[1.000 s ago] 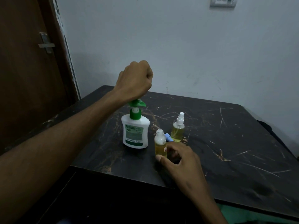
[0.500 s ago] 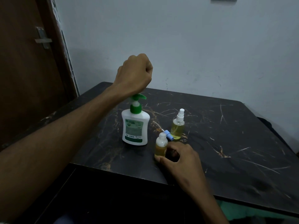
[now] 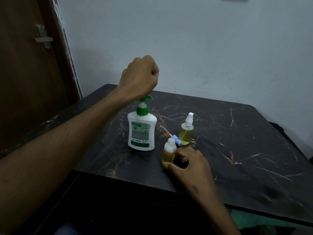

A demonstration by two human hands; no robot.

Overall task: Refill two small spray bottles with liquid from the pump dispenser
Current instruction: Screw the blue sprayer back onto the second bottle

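A white pump dispenser (image 3: 141, 131) with a green pump head stands on the dark marble table (image 3: 237, 141). My left hand (image 3: 140, 77) is a closed fist resting over the back of the raised pump head. Its nozzle points right. To the dispenser's right, my right hand (image 3: 189, 165) grips the base of a small uncapped bottle (image 3: 169, 152) of yellow liquid that stands on the table. Its blue spray head (image 3: 177, 141) with a thin tube lies just behind it. A second small spray bottle (image 3: 186, 133), capped in white and holding yellow liquid, stands farther back.
A brown door (image 3: 25, 82) with a metal latch is at the left, and a pale wall (image 3: 203, 48) rises behind the table. The table's front edge (image 3: 135, 180) runs close to me. Green fabric (image 3: 245, 219) shows below the edge at the right.
The pump head has risen from pressed down to its raised position, and my left fist has lifted with it. My right hand keeps hold of the small bottle.
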